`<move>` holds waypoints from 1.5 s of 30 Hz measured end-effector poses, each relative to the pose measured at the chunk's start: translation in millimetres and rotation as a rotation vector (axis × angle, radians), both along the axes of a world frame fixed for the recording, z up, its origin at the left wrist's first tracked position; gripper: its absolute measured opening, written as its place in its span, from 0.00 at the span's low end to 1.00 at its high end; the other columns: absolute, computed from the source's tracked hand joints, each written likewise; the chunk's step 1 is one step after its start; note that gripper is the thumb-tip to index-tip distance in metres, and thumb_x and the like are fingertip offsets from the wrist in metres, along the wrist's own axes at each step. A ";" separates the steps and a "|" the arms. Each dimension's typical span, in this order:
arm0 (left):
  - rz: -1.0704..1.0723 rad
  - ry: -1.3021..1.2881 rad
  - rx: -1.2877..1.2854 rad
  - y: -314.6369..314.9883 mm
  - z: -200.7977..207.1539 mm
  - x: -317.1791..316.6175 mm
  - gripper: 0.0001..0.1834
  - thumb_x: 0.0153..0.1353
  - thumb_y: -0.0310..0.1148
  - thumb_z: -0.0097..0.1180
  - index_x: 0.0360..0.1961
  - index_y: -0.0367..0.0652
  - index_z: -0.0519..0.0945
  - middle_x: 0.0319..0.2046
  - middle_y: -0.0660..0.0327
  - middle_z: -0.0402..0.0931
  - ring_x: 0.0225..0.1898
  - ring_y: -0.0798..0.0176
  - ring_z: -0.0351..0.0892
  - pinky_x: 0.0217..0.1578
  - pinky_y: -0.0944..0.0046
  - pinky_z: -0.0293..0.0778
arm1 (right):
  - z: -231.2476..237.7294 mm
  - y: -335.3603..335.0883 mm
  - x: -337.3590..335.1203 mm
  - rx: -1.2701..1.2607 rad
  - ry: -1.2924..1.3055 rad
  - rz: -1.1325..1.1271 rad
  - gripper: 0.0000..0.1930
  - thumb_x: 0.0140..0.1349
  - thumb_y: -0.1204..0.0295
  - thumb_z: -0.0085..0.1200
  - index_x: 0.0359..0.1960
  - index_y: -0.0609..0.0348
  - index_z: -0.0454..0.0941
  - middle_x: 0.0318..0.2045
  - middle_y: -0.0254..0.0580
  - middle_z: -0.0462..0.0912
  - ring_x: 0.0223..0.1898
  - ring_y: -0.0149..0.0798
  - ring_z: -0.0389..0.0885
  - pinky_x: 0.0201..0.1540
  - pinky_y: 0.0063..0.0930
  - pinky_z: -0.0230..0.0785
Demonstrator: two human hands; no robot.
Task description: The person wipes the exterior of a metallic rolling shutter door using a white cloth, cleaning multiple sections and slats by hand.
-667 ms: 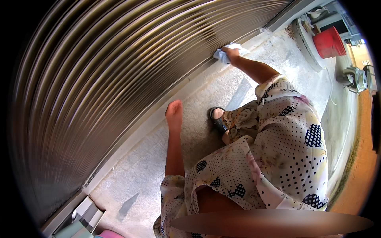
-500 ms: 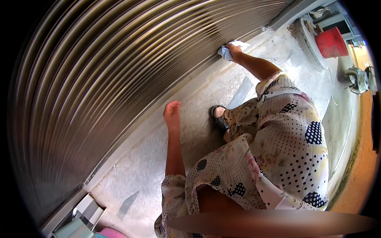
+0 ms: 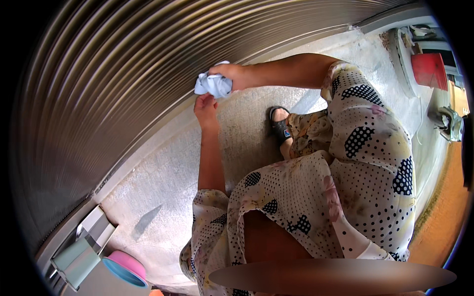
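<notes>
Drawn leftward since the earlier frames, the right hand point(image 3: 234, 77) has brought the pale blue cloth point(image 3: 213, 86) across to the left hand point(image 3: 206, 113), and the wide gap between the two hands has closed. The right hand grasps the cloth, which is bunched up and bulges out past the fingers on the side away from the wrist. Its arm is bent at the elbow, the forearm running almost level across the view, so that the hand comes at the cloth from the right.

The left hand is just below the cloth. Its forearm stands nearly upright in the view, with the wrist almost straight and the fingers bent, their tips pointing up at the cloth's lower edge. I cannot tell whether those fingertips pinch the cloth or only meet it.

Beyond both hands and to their left rises a ribbed metal shutter point(image 3: 123, 98); whether the cloth touches it is unclear. Beneath the hands lies a pale floor point(image 3: 173, 163). A foot in a dark sandal point(image 3: 280, 129) is to the right of the left hand and below the right one. Well apart, below and left of the left hand, a pink-and-blue basin point(image 3: 132, 258) sits beside a grey-green container point(image 3: 76, 261). Far to the right of the right hand is a red bucket point(image 3: 428, 71).
</notes>
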State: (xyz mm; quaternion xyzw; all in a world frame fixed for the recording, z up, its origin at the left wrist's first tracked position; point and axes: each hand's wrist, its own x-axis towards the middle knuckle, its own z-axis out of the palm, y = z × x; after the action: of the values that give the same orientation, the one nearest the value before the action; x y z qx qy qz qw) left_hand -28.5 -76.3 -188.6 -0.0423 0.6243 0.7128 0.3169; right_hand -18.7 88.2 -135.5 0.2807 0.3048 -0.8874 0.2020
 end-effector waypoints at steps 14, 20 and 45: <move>0.014 -0.093 0.027 -5.1 0.8 3.2 0.08 0.61 0.30 0.51 0.42 0.46 0.75 0.41 0.62 0.78 0.41 0.67 0.76 0.36 0.65 0.73 | 25.6 111.7 82.3 0.258 -0.191 -0.285 0.21 0.59 0.67 0.43 0.53 0.64 0.64 0.48 0.52 0.74 0.46 0.46 0.77 0.49 0.43 0.72; 0.054 -0.397 0.283 -1.1 6.3 8.3 0.22 0.62 0.51 0.45 0.53 0.53 0.67 0.48 0.68 0.72 0.48 0.65 0.72 0.40 0.57 0.71 | 43.0 12.2 29.8 0.060 0.208 0.145 0.20 0.50 0.68 0.54 0.45 0.63 0.73 0.40 0.45 0.80 0.39 0.39 0.80 0.44 0.31 0.73; 0.155 0.098 0.321 8.5 51.8 -7.1 0.27 0.54 0.34 0.62 0.54 0.42 0.65 0.43 0.61 0.74 0.42 0.68 0.74 0.40 0.68 0.72 | 32.6 -19.9 3.2 -0.031 0.139 0.079 0.15 0.62 0.64 0.45 0.46 0.58 0.72 0.42 0.40 0.79 0.43 0.37 0.78 0.49 0.34 0.71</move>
State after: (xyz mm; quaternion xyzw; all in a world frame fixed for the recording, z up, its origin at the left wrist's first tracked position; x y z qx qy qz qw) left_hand -35.6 -67.7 -136.8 -0.0043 0.5120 0.8269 0.2326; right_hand -15.5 68.3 -102.9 0.2030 0.3151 -0.9007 0.2197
